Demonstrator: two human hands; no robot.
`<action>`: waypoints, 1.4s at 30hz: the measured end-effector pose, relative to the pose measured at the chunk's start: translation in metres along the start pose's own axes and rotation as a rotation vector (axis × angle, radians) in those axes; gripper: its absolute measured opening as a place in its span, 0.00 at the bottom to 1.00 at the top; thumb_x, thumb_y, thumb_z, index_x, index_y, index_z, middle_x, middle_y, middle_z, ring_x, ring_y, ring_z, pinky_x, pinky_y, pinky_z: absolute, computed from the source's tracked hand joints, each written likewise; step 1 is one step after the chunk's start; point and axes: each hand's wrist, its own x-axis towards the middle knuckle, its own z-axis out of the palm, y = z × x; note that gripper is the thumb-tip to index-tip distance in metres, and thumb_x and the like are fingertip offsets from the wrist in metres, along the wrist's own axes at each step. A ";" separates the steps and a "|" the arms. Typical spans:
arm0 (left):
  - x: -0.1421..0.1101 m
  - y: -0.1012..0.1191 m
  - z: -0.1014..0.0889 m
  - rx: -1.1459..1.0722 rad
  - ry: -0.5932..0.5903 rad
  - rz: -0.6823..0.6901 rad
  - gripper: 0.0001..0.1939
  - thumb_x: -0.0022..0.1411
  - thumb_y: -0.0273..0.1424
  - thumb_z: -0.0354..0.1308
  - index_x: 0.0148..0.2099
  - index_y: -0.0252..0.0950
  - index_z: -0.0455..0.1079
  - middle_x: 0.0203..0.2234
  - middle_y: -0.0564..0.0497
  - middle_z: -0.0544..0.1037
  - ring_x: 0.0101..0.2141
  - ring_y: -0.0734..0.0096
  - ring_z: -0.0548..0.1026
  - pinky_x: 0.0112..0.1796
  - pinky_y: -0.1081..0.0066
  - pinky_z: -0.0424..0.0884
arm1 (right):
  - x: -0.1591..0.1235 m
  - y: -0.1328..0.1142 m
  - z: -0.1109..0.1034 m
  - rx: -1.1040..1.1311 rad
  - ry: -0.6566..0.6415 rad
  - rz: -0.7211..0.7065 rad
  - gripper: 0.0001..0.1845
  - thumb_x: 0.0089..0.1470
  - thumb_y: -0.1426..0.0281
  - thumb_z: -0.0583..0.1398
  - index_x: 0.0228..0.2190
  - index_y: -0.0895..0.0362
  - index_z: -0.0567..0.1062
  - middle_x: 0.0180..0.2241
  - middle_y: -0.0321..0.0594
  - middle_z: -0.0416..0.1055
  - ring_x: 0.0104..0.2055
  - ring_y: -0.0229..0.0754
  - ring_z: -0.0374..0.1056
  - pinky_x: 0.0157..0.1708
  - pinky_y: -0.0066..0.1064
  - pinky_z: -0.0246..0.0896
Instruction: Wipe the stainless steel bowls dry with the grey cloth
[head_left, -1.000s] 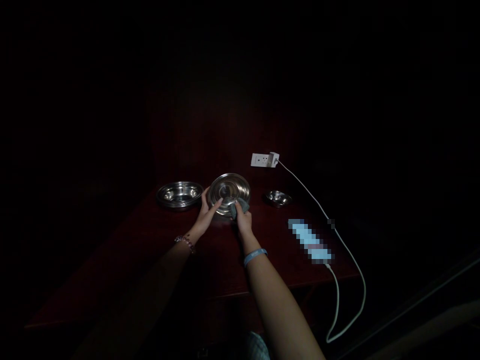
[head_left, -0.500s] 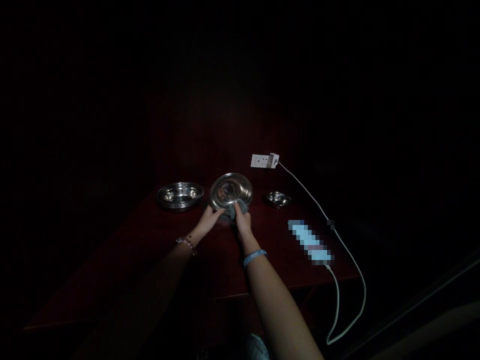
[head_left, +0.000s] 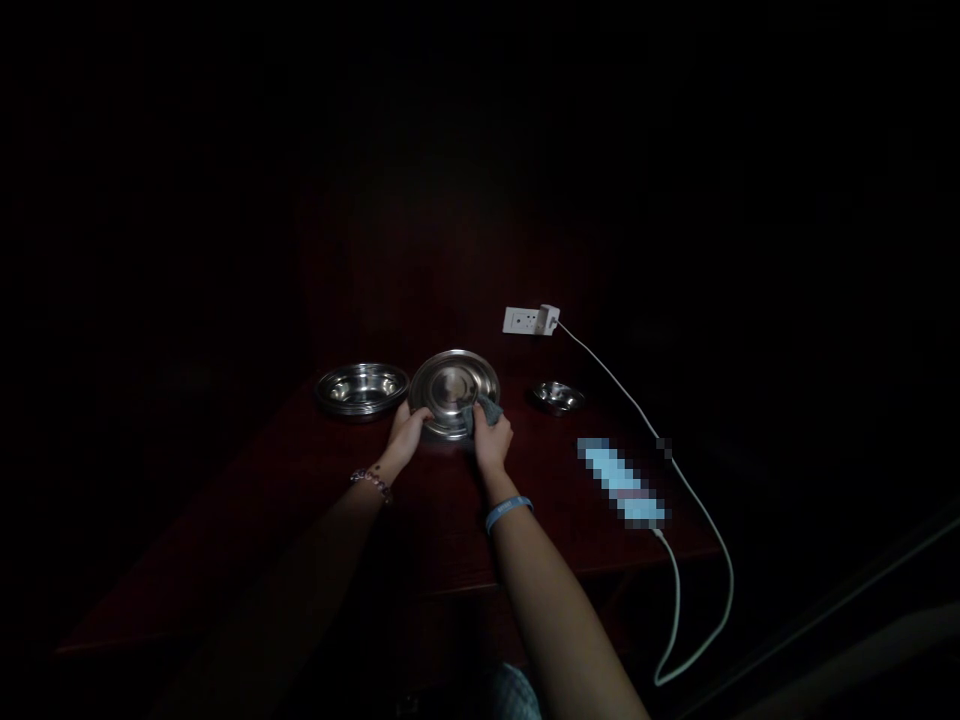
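A round, shiny steel plate [head_left: 452, 385] is held tilted up above the dark red table, its face turned towards me. My left hand [head_left: 408, 436] grips its lower left rim, thumb on the near face and the other fingers mostly hidden behind. At the lower right rim, my right hand [head_left: 492, 440] pinches a grey-green cloth [head_left: 485, 412] against the plate. To the left, touching or nearly touching the plate in this view, stands a stack of steel dishes [head_left: 361, 392]. A small steel bowl [head_left: 558, 398] sits to the right.
The dark red table [head_left: 442, 530] has its near edge below my hands. A pixelated, lit phone-like device [head_left: 621, 483] lies at right on a white cable [head_left: 731, 580]. That cable runs to a charger [head_left: 549, 319] in a white wall socket [head_left: 519, 320]. Surroundings are very dark.
The plate has shifted slightly left and turned to face me more squarely. My left hand has moved left with it, and the cloth in my right hand now sits at the plate's lower right rim.
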 end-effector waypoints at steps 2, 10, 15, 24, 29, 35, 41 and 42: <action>0.001 0.001 -0.001 0.004 0.025 0.002 0.11 0.44 0.31 0.55 0.33 0.36 0.70 0.30 0.50 0.78 0.37 0.60 0.75 0.43 0.64 0.71 | -0.002 -0.003 -0.002 -0.071 -0.004 0.008 0.21 0.55 0.57 0.60 0.42 0.59 0.82 0.43 0.50 0.81 0.47 0.51 0.77 0.46 0.33 0.68; 0.004 -0.010 -0.001 0.045 0.021 -0.016 0.10 0.48 0.31 0.54 0.34 0.35 0.72 0.31 0.48 0.80 0.37 0.58 0.77 0.45 0.62 0.72 | 0.000 0.000 -0.003 -0.233 -0.123 0.094 0.23 0.59 0.55 0.58 0.43 0.60 0.82 0.44 0.55 0.80 0.48 0.53 0.76 0.47 0.35 0.67; 0.008 -0.021 0.003 0.052 0.001 -0.024 0.11 0.52 0.29 0.54 0.38 0.34 0.74 0.35 0.46 0.83 0.43 0.57 0.78 0.50 0.61 0.72 | 0.003 0.002 -0.003 -0.220 -0.118 0.096 0.22 0.59 0.56 0.58 0.42 0.60 0.82 0.43 0.55 0.80 0.46 0.52 0.77 0.46 0.35 0.67; 0.009 -0.027 0.006 0.018 -0.020 -0.010 0.13 0.54 0.28 0.59 0.43 0.32 0.75 0.43 0.41 0.82 0.53 0.53 0.76 0.57 0.56 0.67 | 0.003 0.002 -0.002 -0.219 -0.111 0.109 0.21 0.59 0.56 0.58 0.41 0.58 0.82 0.42 0.51 0.81 0.46 0.51 0.77 0.46 0.34 0.67; 0.009 -0.028 0.006 0.021 -0.033 0.003 0.14 0.53 0.27 0.62 0.44 0.32 0.75 0.44 0.41 0.82 0.54 0.53 0.76 0.58 0.55 0.67 | 0.004 0.003 -0.002 -0.210 -0.109 0.119 0.20 0.58 0.56 0.58 0.40 0.57 0.82 0.41 0.50 0.81 0.46 0.51 0.77 0.47 0.34 0.67; 0.009 -0.027 0.006 0.031 -0.039 0.010 0.14 0.52 0.25 0.63 0.44 0.33 0.75 0.43 0.42 0.83 0.55 0.53 0.75 0.59 0.55 0.67 | 0.005 0.004 -0.001 -0.209 -0.114 0.132 0.22 0.58 0.56 0.58 0.41 0.59 0.82 0.43 0.54 0.80 0.47 0.54 0.76 0.47 0.36 0.68; 0.009 -0.027 0.007 0.032 -0.038 0.015 0.15 0.52 0.26 0.64 0.45 0.33 0.76 0.41 0.44 0.83 0.54 0.53 0.76 0.59 0.55 0.67 | 0.004 0.003 -0.002 -0.183 -0.112 0.129 0.21 0.58 0.55 0.59 0.40 0.57 0.82 0.42 0.51 0.81 0.47 0.52 0.77 0.46 0.34 0.68; 0.009 -0.027 0.007 0.028 -0.037 0.011 0.15 0.52 0.27 0.64 0.44 0.33 0.76 0.41 0.43 0.83 0.54 0.53 0.76 0.59 0.55 0.67 | 0.004 0.003 -0.002 -0.180 -0.110 0.131 0.21 0.57 0.55 0.59 0.40 0.57 0.82 0.41 0.51 0.81 0.46 0.51 0.77 0.46 0.34 0.68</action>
